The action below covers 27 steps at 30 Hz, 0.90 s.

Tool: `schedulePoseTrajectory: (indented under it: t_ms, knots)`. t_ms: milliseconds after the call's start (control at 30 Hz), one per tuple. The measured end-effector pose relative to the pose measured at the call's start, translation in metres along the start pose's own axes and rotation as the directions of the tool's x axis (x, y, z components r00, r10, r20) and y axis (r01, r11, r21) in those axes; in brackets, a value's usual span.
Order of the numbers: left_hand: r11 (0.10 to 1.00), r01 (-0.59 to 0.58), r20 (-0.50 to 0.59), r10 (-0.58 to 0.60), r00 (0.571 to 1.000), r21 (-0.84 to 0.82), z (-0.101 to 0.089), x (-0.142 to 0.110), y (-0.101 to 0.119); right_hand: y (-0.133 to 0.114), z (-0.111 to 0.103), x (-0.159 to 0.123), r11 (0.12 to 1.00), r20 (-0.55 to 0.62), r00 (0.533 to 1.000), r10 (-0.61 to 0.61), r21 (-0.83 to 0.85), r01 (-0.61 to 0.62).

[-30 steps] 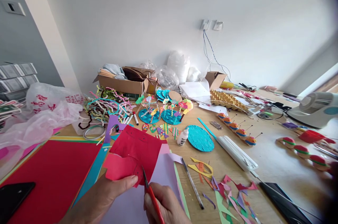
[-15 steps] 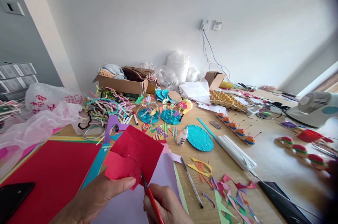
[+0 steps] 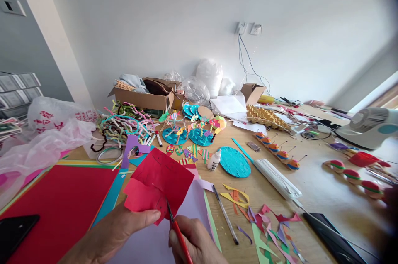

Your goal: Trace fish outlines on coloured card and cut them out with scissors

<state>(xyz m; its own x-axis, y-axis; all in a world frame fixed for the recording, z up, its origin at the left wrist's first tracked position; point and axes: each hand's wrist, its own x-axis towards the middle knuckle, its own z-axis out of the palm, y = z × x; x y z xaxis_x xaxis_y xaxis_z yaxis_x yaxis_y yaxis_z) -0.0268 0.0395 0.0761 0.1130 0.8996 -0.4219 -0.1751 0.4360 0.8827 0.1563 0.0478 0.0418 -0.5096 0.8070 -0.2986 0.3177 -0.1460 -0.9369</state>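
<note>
My left hand (image 3: 124, 231) pinches a piece of red paper (image 3: 161, 172) at its lower left, thumb on top. Faint pencil outlines show on the paper, and its left part is partly cut loose. In my right hand (image 3: 195, 239) is a pair of red-handled scissors (image 3: 180, 237), with the dark blades at the paper's lower edge, close to my left thumb. Beneath lies a sheet of lilac paper (image 3: 139, 247). A pen (image 3: 225, 214) rests on the table just right of my hands.
Colored paper scraps (image 3: 273, 231) lie at right, near a white power strip (image 3: 278, 179). A glue bottle (image 3: 214, 160) stands beside a blue disc (image 3: 235, 162). Red sheets (image 3: 65, 201) with a black phone (image 3: 15, 235) are at left. Pipe cleaners (image 3: 127, 121) lie behind.
The red paper has shifted very slightly to the right and tilted a little. Both hands keep their hold; the scissors stay at nearly the same spot.
</note>
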Motion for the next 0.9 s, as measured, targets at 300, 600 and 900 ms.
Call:
schedulePoseTrajectory:
  t_ms: [300, 600, 900]
  knots:
    - [0.998, -0.026, -0.016, 0.025, 1.0, -0.064, 0.006, -0.005, 0.006, -0.005, -0.001, -0.002, 0.999, 0.007, 1.0, 0.024, -0.034, -0.024]
    - [0.998, -0.061, -0.039, 0.06, 0.997, -0.013, 0.016, -0.011, 0.015, -0.005, -0.001, -0.005, 0.999, 0.01, 0.999, 0.038, -0.022, -0.038]
    - [0.997, 0.015, 0.07, -0.01, 0.997, -0.069, 0.011, -0.005, 0.01, -0.004, -0.002, -0.003, 1.0, 0.018, 1.0, 0.026, -0.006, -0.026]
